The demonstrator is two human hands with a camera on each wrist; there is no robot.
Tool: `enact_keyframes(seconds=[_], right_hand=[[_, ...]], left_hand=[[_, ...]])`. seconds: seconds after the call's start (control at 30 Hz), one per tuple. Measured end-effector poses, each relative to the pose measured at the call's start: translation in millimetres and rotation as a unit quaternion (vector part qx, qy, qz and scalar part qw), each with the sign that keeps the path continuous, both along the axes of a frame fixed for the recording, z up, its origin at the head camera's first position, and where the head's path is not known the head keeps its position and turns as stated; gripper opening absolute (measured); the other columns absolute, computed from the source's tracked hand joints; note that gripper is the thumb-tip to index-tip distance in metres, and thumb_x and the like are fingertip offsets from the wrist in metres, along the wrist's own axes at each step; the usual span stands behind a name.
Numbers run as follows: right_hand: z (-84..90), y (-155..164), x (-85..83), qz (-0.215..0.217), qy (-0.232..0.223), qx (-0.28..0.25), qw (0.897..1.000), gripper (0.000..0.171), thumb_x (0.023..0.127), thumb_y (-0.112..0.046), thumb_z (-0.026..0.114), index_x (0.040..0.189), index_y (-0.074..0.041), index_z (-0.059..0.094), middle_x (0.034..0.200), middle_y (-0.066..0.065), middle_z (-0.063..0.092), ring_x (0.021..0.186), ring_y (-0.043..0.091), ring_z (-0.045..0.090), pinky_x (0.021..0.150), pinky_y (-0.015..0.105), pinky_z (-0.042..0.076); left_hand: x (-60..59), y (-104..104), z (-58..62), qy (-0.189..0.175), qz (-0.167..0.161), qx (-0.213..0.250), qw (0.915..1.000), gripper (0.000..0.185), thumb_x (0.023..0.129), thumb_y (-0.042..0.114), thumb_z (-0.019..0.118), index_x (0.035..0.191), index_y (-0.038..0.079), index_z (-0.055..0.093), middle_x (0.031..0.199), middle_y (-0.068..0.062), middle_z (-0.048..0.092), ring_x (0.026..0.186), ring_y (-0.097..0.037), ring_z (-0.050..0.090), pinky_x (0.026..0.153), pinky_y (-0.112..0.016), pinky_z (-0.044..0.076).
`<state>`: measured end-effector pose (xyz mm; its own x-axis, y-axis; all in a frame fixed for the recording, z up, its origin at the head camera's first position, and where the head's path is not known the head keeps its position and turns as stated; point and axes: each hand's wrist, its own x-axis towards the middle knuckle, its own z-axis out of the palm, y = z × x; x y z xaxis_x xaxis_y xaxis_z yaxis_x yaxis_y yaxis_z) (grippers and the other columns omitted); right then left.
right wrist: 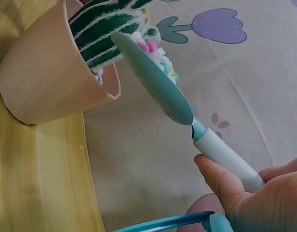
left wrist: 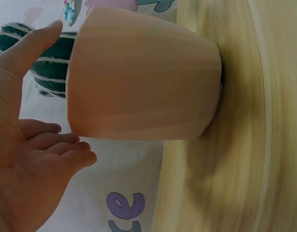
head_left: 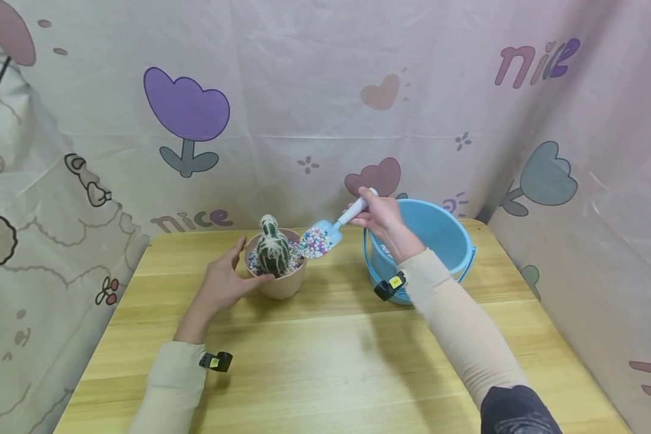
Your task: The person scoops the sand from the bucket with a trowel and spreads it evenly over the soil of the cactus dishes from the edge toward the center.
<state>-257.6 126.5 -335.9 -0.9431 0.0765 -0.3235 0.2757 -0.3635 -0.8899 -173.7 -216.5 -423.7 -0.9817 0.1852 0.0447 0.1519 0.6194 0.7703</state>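
My right hand (head_left: 382, 214) grips the white handle of a small light-blue toy shovel (right wrist: 155, 87). Its scoop carries a heap of multicoloured beads (head_left: 314, 243) and stands level with the pot's right rim. A pinkish-tan flowerpot (left wrist: 143, 77) stands upright on the table, with a green-and-white striped cactus (head_left: 273, 250) and more beads inside. At the pot's left side is my left hand (head_left: 225, 283), thumb and fingers spread around the rim. In the left wrist view the thumb lies across the cactus near the rim, and the fingers look loosely bent.
To the right a light-blue bucket (head_left: 436, 229) stands behind my right forearm, its handle hanging down; a few beads show inside. Pot and bucket are near the back edge of the wooden table (head_left: 314, 361). A printed cloth (head_left: 282, 90) hangs close behind and along both sides.
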Motion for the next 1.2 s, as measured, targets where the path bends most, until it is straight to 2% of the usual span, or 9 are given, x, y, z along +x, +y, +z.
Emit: enact_keyframes(seconds=[0.13,0.27,0.5,0.77,0.97,1.2], right_hand=[[-2.4,-2,-0.2,0.007,0.007,0.001,1.000,0.062,0.109,-0.023,0.059,0.154,0.011,0.034,0.115,0.031,0.066,0.132,0.049,0.060,0.102,0.048,0.060],[-3.1,-3,-0.8,0.009,0.007,0.001,1.000,0.062,0.109,-0.023,0.059,0.155,0.011,0.034,0.128,0.036,0.062,0.133,0.049,0.059,0.106,0.049,0.057],[-3.2,-7,-2.7,0.010,0.009,0.008,1.000,0.061,0.109,-0.023,0.059,0.154,0.010,0.034,0.134,0.038,0.059,0.130,0.047,0.062,0.106,0.050,0.057],[-2.3,-11,-3.6,0.003,0.004,0.023,1.000,0.061,0.109,-0.025,0.060,0.154,0.009,0.037,0.140,0.039,0.058,0.130,0.045,0.064,0.104,0.048,0.059],[-2.2,-12,-3.7,0.004,0.008,0.032,0.999,0.063,0.109,-0.026,0.060,0.155,0.008,0.036,0.141,0.039,0.058,0.129,0.045,0.065,0.104,0.048,0.059],[-2.9,-15,-2.6,0.004,0.015,0.036,0.999,0.062,0.108,-0.026,0.062,0.154,0.008,0.039,0.143,0.039,0.057,0.128,0.044,0.065,0.104,0.050,0.058]], left_hand=[[-6.0,-1,-7.9,-0.018,-0.013,0.024,0.9995,0.127,0.080,0.055,0.089,0.169,0.007,0.013,0.174,-0.023,0.019,0.154,-0.052,0.031,0.126,-0.059,0.034],[-9.4,0,-14.6,-0.025,-0.021,0.049,0.9983,0.126,0.081,0.049,0.090,0.169,0.005,0.011,0.171,-0.027,0.024,0.154,-0.046,0.036,0.127,-0.055,0.035],[-4.6,5,-15.2,-0.021,-0.014,0.069,0.9973,0.124,0.082,0.048,0.090,0.169,0.006,0.012,0.171,-0.025,0.026,0.154,-0.046,0.037,0.126,-0.054,0.037],[5.8,15,-15.1,-0.018,0.019,0.055,0.9981,0.124,0.081,0.053,0.089,0.169,0.006,0.014,0.169,-0.026,0.031,0.153,-0.046,0.040,0.124,-0.057,0.040],[11.6,25,-15.8,-0.001,0.051,0.041,0.9978,0.124,0.080,0.057,0.089,0.168,0.004,0.018,0.163,-0.028,0.041,0.149,-0.046,0.045,0.121,-0.060,0.043],[18.3,38,-18.7,0.021,0.082,0.068,0.9941,0.114,0.079,0.051,0.092,0.166,0.013,0.030,0.155,-0.025,0.054,0.141,-0.044,0.055,0.116,-0.059,0.050]])
